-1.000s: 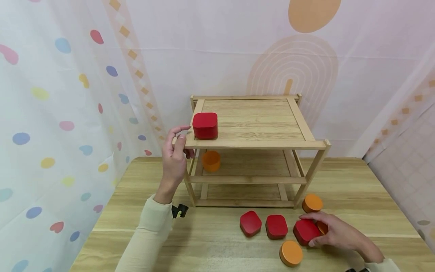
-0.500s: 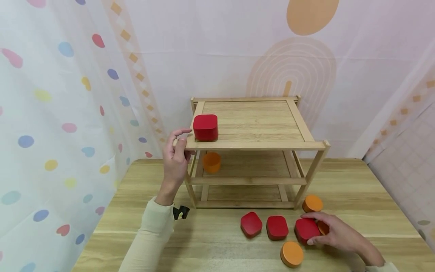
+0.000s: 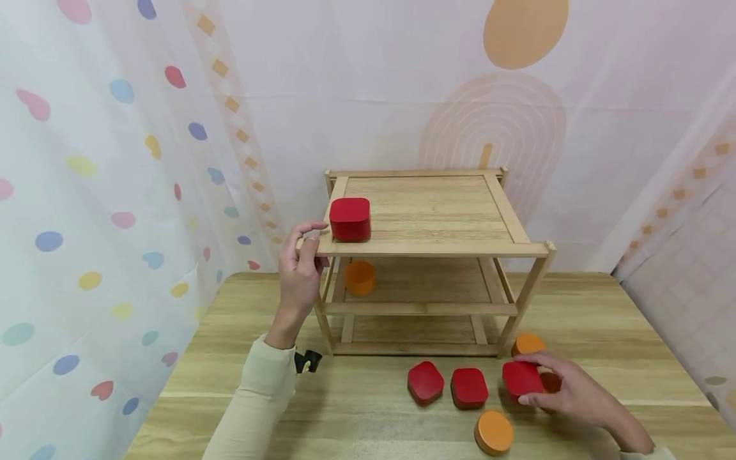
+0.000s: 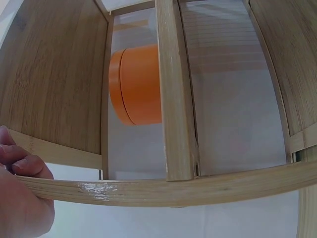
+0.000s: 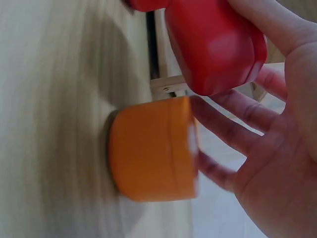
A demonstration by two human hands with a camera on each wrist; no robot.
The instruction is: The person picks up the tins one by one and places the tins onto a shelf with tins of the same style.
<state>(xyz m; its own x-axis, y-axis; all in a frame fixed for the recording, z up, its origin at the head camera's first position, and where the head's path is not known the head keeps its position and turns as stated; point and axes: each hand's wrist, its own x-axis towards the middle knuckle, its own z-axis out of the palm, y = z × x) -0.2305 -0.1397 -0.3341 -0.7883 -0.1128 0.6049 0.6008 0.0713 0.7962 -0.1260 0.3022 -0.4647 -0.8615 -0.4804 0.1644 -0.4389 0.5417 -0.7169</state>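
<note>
My left hand (image 3: 299, 278) grips the left front corner of a wooden shelf rack (image 3: 437, 214), with the thumb on the edge. Beside its fingertips, a red rounded-square tin (image 3: 351, 220) stands on the top shelf. Below, an orange round tin (image 3: 360, 278) sits on the middle shelf, also seen in the left wrist view as an orange tin (image 4: 138, 84) behind a wooden bar. At the right, my right hand (image 3: 581, 391) holds another red rounded-square tin (image 3: 522, 379) between thumb and fingers, raised off the table. An orange tin (image 5: 151, 148) stands under that hand, partly hidden in the head view.
Two red tins (image 3: 425, 383) stand on the table in front of the rack. An orange tin (image 3: 494, 432) is nearer the front edge, and another orange tin (image 3: 528, 345) stands by the rack's right front leg. A patterned curtain (image 3: 368, 76) hangs behind.
The red tin in my right hand has risen slightly off the table. My left hand keeps its grip on the rack corner. The head view has tilted slightly upward.
</note>
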